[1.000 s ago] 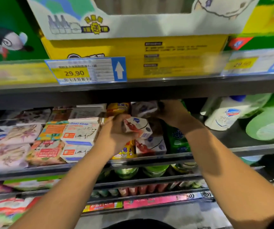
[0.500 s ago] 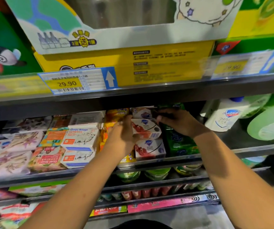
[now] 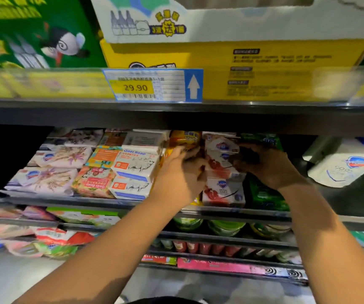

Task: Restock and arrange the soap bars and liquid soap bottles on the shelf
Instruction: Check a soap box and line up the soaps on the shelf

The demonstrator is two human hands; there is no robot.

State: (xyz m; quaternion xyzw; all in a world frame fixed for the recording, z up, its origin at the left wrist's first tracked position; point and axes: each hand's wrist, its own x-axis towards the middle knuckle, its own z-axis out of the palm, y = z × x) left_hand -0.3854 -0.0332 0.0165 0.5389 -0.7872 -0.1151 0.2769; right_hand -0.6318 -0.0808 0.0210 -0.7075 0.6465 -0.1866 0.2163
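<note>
A stack of red-and-white soap boxes stands mid-shelf, with the lowest box (image 3: 222, 193) at the shelf front. My left hand (image 3: 180, 175) grips the left side of the middle soap box (image 3: 217, 164), fingers curled toward the back. On that box's right side my right hand (image 3: 266, 166) holds it with curled fingers. Another matching box (image 3: 220, 145) lies just above. My hands hide much of the held box.
Goat Soap boxes (image 3: 137, 163) and floral soap packs (image 3: 51, 176) fill the shelf to the left. A yellow soap pack (image 3: 184, 139) sits behind my left hand. Green soap packs (image 3: 264, 194) and a white liquid soap pouch (image 3: 341, 167) lie right. The upper shelf edge (image 3: 176, 115) hangs low overhead.
The soap box I carried in front of the stack now sits in the stack between both hands. My hands have moved closer together around it.
</note>
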